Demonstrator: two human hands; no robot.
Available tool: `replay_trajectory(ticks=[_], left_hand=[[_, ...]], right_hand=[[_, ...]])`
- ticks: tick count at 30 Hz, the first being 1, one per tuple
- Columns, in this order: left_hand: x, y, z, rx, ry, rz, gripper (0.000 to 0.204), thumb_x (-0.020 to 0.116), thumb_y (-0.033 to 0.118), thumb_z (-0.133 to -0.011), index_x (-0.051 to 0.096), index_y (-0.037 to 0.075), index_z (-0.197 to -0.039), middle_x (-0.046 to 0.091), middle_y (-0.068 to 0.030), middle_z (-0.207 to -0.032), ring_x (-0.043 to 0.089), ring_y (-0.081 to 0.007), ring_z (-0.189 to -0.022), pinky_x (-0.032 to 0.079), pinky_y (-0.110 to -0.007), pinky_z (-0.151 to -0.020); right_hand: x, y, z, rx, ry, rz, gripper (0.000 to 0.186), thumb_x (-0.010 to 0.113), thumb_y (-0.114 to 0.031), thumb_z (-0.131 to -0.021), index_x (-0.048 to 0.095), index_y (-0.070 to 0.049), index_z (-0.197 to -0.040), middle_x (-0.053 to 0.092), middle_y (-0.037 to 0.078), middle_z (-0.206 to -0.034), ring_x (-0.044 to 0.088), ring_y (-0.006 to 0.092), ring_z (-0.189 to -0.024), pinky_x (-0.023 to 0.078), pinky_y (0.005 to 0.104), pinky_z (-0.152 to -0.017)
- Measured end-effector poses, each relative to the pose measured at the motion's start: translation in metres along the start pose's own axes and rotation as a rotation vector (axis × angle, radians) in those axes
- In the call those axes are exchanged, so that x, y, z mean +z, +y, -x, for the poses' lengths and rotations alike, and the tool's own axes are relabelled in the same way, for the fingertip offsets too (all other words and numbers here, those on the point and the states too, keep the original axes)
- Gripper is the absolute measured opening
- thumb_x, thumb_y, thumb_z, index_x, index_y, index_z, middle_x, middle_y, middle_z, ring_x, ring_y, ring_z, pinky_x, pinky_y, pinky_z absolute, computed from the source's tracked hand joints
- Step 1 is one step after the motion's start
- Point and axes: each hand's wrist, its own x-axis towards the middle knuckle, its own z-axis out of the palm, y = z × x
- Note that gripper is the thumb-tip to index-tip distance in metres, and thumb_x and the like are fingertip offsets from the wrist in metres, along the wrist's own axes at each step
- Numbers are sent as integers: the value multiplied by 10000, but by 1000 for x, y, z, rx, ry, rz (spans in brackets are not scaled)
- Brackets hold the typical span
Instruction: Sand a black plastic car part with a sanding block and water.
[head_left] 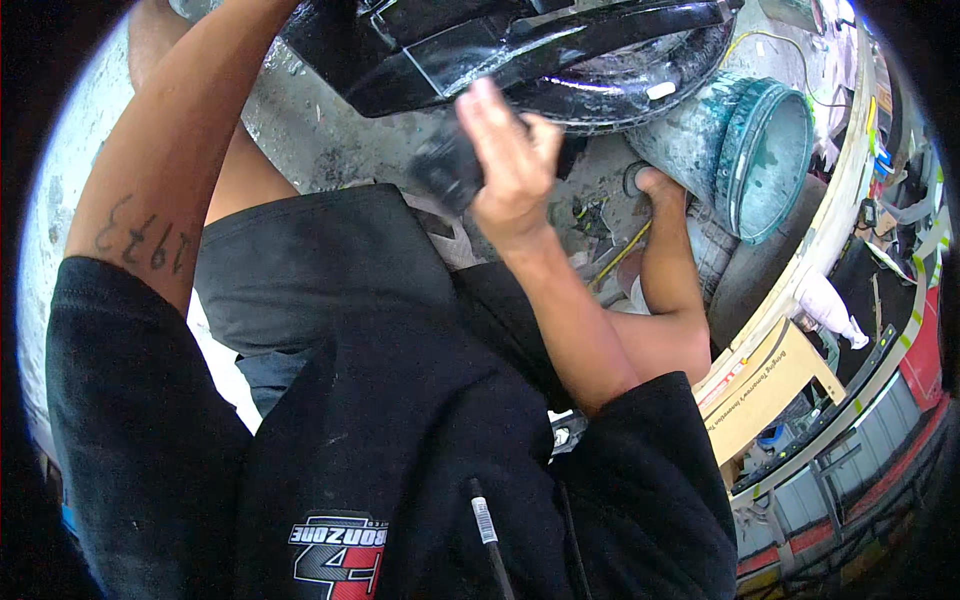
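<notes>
A glossy black moulded panel (440, 65) with a wide rounded rim fills the top middle of the view. Its surface looks wet and carries whitish streaks. My right hand (512, 170) is just below the panel's near edge, fingers closed around a dark block-like thing (445, 165). That thing is smeared by motion, so its exact kind does not show. My left forearm (150, 190) reaches up along the left side and leaves the picture at the top. My left hand is beyond the edge, out of sight.
To the right of the panel, a large teal-stained bucket (765, 160) lies tilted with its mouth to the right. A yellow cord (622, 255) runs over the grey floor (320, 140). Farther right are a cardboard box (770, 385) and a white bottle (825, 305). My bent legs surround the work.
</notes>
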Motion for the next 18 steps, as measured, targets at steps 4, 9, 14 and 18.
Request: replay_trajectory(ticks=[4, 9, 14, 18], left_hand=[[0, 0, 1, 3, 0, -8, 450, 588, 410, -951, 689, 119, -1279, 665, -146, -1345, 589, -359, -1288, 425, -542, -1121], [-1, 0, 0, 21, 2, -15, 438, 591, 403, -948, 692, 119, -1266, 669, -145, -1329, 594, -359, -1273, 428, -543, -1110], [-2, 0, 1, 24, -10, -22, 425, 593, 395, -946, 696, 119, -1252, 673, -143, -1314, 599, -359, -1259, 432, -545, -1099], [0, -1, 1, 24, -8, -24, 415, 595, 389, -943, 699, 120, -1242, 676, -141, -1301, 603, -359, -1247, 435, -547, -1091]], right_hand=[[4, -2, 4, 35, 20, -6, 289, 609, -147, -981, 778, -55, -1196, 762, 88, -1299, 684, 232, -1094, 444, 392, -959], [4, 7, 3, -55, -36, -50, 270, 628, -163, -966, 762, -27, -1157, 764, 101, -1270, 703, 221, -1155, 442, 409, -957], [1, -4, 2, 24, -11, -87, 215, 641, -129, -954, 777, -46, -1097, 783, 95, -1233, 715, 215, -1132, 443, 395, -986], [-12, -6, 0, 25, -51, -163, 243, 625, -120, -962, 801, -57, -1117, 784, 113, -1249, 718, 217, -1148, 429, 374, -1005]])
